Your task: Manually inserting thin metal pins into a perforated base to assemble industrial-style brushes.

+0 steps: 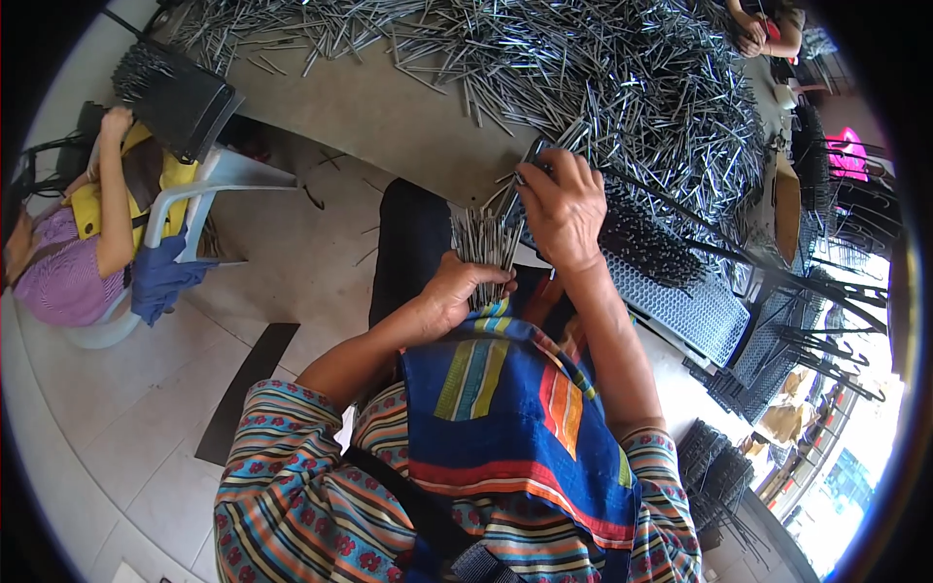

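Dozens of thin grey metal rods stand in an upright bundle (483, 238) on the near side of the heap of loose metal rods (622, 87), apart from it. The left hand (455, 293) is closed around the lower part of this bundle, thumb laid across the front, pressing the rods together while their upper ends fan out slightly. The right hand (564, 209) hangs at the heap's near edge, to the right of the bundle, with fingers curled and the thumb near the forefinger; whether a rod is pinched between them I cannot tell.

On the near right side of the heap slopes a perforated panel (714, 309), dark rod tips bristling over the part closest to the right hand. The heap spreads over a grey-brown table (330, 107), whose bare stretch lies left of it. Right of the heap stand an open cardboard box (783, 206) and, beyond that, something bright pink (847, 155).

Well left of the heap, a co-worker in a purple top (73, 262) sits on a pale plastic chair (180, 209), beside a black rack (180, 102) filled with rods. Another person's hands (751, 39) show at the heap's far right corner.
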A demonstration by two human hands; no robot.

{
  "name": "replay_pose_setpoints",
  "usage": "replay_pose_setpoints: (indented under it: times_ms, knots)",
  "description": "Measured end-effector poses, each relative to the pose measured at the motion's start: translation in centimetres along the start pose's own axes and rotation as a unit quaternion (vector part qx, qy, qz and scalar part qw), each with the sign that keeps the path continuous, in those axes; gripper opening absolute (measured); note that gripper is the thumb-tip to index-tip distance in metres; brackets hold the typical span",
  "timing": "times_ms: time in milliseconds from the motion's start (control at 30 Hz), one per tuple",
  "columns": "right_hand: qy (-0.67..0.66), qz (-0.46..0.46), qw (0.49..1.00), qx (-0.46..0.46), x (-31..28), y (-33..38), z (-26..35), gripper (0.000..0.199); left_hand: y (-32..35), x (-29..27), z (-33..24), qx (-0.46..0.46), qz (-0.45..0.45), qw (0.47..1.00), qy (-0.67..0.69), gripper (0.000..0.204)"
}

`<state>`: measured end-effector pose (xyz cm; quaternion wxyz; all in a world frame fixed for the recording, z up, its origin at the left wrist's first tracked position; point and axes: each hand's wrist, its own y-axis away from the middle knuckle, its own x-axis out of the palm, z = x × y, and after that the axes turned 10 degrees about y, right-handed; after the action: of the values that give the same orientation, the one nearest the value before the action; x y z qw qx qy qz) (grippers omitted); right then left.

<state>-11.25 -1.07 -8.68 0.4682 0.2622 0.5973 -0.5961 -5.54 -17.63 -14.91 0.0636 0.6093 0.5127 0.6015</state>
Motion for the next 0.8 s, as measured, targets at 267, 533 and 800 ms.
replay_pose_setpoints:
  times_ms: [267, 533, 800]
  knots:
    - [0.055, 0.094, 0.992, -0.070, 2.6, -1.9, -0.8, 0.011, 1.0, -0.1, -0.5, -0.023, -0.012, 0.999, -0.028, 0.020]
    - [0.001, 0.094, 0.992, -0.086, 3.3, -2.1, -1.3, 0.017, 0.7, 0.4, -1.0, -0.022, -0.009, 1.000, -0.020, 0.017]
    - [-0.101, 0.022, 0.994, -0.038, 0.7, -3.8, -2.0, 0.010, 0.5, 0.0, -0.8, -0.025, 0.010, 0.999, -0.035, 0.020]
